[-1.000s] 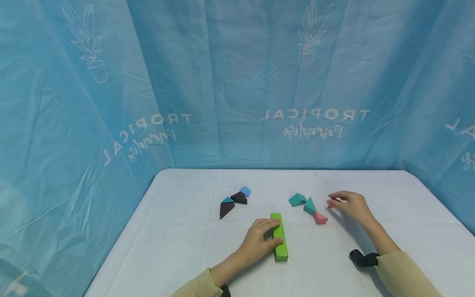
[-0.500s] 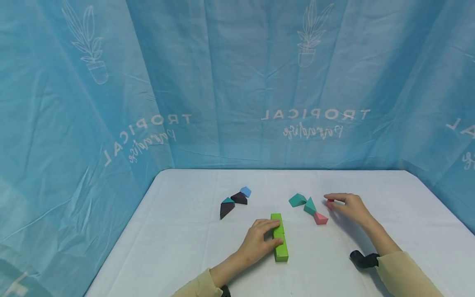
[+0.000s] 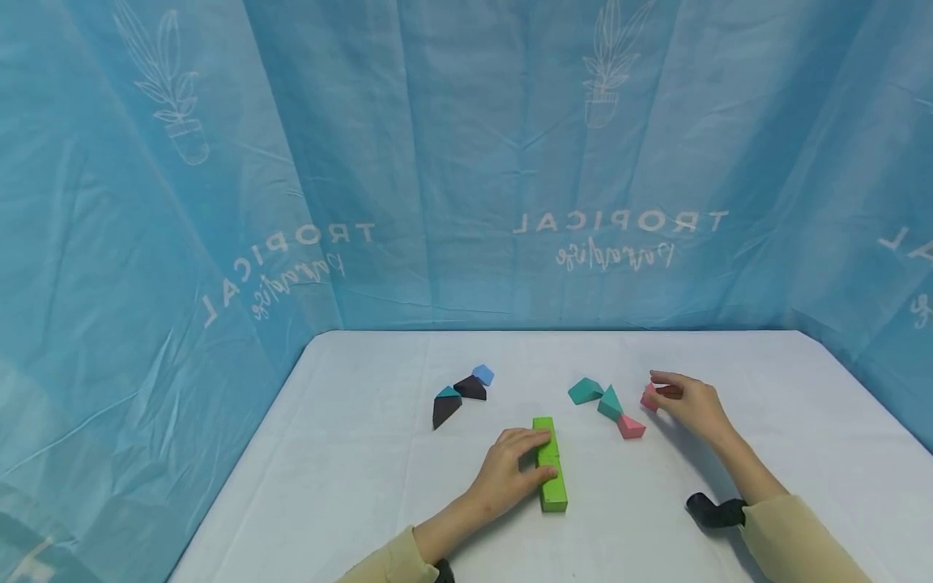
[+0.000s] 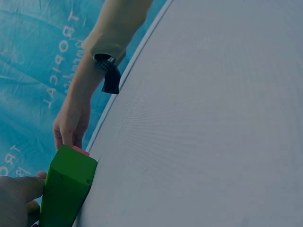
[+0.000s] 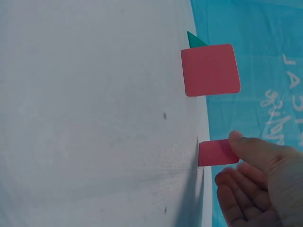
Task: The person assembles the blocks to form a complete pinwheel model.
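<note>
Two bright green blocks [image 3: 553, 486] lie end to end in a bar at the middle of the table in the head view. My left hand [image 3: 503, 470] rests on the bar from the left, thumb and fingertips apart along its top. In the left wrist view the bar's green end [image 4: 73, 163] hides part of the fingers. My right hand [image 3: 692, 407] pinches a small pink block [image 5: 215, 152] by one end, low over the table. Left of it lies a row: a second pink block [image 3: 631, 427], a teal block [image 3: 610, 402] and another teal block [image 3: 585, 391].
On the left lie a black block [image 3: 446, 411] with a teal top, another black block [image 3: 470, 388] and a blue block [image 3: 483, 374]. The white table [image 3: 328, 453] ends at a blue curtain [image 3: 466, 162]. Black straps with a bulky end sit at the wrists.
My right hand has moved slightly, its index finger ending higher. More of the pink block between its fingertips shows now. The left hand and green blocks have stayed in place.
</note>
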Tool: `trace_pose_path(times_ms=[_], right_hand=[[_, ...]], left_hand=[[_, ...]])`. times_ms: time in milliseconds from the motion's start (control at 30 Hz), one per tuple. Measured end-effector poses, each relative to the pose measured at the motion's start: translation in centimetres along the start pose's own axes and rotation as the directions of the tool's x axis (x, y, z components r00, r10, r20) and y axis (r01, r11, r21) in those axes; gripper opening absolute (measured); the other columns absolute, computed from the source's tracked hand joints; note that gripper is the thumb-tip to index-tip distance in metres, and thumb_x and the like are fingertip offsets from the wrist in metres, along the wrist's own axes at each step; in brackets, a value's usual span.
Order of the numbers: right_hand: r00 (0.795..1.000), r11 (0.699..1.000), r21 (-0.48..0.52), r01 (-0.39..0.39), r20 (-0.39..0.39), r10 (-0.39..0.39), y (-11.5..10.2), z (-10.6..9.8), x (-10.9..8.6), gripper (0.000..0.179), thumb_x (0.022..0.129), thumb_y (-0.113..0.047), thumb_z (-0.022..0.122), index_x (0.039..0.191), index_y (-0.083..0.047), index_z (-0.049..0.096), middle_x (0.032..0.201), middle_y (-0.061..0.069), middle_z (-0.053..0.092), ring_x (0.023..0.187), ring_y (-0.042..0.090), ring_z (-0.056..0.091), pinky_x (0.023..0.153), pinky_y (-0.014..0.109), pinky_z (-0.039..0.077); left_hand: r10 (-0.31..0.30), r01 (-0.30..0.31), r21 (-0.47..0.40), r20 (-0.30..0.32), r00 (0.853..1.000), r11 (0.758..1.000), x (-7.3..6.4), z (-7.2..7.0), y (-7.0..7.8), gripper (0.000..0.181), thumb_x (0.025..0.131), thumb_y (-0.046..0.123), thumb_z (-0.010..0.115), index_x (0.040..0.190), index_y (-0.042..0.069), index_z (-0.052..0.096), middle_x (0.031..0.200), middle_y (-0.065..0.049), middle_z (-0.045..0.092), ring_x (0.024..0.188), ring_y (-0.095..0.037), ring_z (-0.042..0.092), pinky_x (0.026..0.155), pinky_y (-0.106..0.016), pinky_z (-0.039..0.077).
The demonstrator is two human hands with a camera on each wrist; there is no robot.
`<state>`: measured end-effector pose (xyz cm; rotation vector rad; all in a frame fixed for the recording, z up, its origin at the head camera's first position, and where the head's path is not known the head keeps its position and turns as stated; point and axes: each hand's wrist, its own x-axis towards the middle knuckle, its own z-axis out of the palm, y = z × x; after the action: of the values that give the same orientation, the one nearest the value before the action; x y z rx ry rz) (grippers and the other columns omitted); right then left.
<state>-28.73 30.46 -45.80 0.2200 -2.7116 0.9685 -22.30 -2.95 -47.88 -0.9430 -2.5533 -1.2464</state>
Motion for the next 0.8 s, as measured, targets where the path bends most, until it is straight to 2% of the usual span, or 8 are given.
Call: trace_pose_path(times_ms=[200,333,400,533,667,800], right_hand=[[0.999,0.999,-0.002,-0.043,0.019,0.043,0.3,0.2,-0.1,0.036,0.085,-0.018,0.071,0.109,0.008,0.063,0.092,0.017,0.068,0.086,0.031,0.063,0.071,0.041,0.052],[0.999,0.999,-0.002,-0.054,-0.009,0.054,-0.4,0.1,0.1,0.034,0.087,-0.018,0.069,0.108,0.007,0.064,0.094,0.017,0.067,0.086,0.031,0.062,0.071,0.042,0.052],[0.998,0.999,0.009,-0.041,-0.044,0.042,-1.4,0.0,0.3,0.034,0.088,-0.019,0.068,0.11,0.007,0.063,0.095,0.018,0.067,0.087,0.031,0.063,0.073,0.043,0.053],[0.997,0.997,0.07,0.024,-0.08,-0.019,-4.8,0.6,1.1,0.034,0.089,-0.02,0.068,0.112,0.006,0.063,0.098,0.019,0.067,0.087,0.032,0.064,0.076,0.045,0.053],[0.996,0.988,0.128,0.086,-0.049,-0.08,-8.1,2.7,1.8,0.03,0.089,-0.016,0.068,0.111,0.003,0.065,0.098,0.015,0.068,0.086,0.027,0.065,0.074,0.041,0.054],[0.993,0.982,0.155,0.11,0.012,-0.113,-10.0,5.7,2.2,0.026,0.087,-0.011,0.069,0.109,0.002,0.066,0.097,0.011,0.068,0.084,0.023,0.065,0.072,0.037,0.054]], left_hand=[[0.013,-0.013,0.003,-0.001,1.0,1.0,0.0,0.0,-0.1,0.049,0.086,0.033,0.069,0.128,0.009,0.059,0.128,0.002,0.058,0.12,-0.015,0.046,0.1,-0.039,0.038],[0.025,-0.025,0.007,-0.003,1.0,1.0,0.1,-0.1,-0.1,0.049,0.086,0.034,0.069,0.127,0.008,0.059,0.128,0.001,0.058,0.12,-0.015,0.047,0.1,-0.039,0.039],[0.029,-0.029,0.011,-0.003,1.0,1.0,0.2,-0.3,-0.1,0.049,0.086,0.034,0.069,0.128,0.009,0.059,0.128,0.001,0.058,0.12,-0.016,0.047,0.1,-0.039,0.039],[0.021,-0.021,0.007,0.001,1.0,1.0,0.2,-0.5,-0.2,0.049,0.086,0.034,0.069,0.128,0.009,0.059,0.128,0.002,0.058,0.12,-0.015,0.046,0.1,-0.039,0.038],[0.015,-0.015,-0.003,0.007,1.0,1.0,0.1,-0.4,-0.3,0.049,0.087,0.034,0.069,0.128,0.009,0.059,0.128,0.002,0.058,0.12,-0.016,0.046,0.1,-0.04,0.038],[0.034,-0.034,-0.002,0.005,0.999,0.999,0.1,-0.1,-0.4,0.049,0.086,0.033,0.069,0.127,0.008,0.059,0.128,0.001,0.058,0.119,-0.016,0.047,0.099,-0.039,0.039]])
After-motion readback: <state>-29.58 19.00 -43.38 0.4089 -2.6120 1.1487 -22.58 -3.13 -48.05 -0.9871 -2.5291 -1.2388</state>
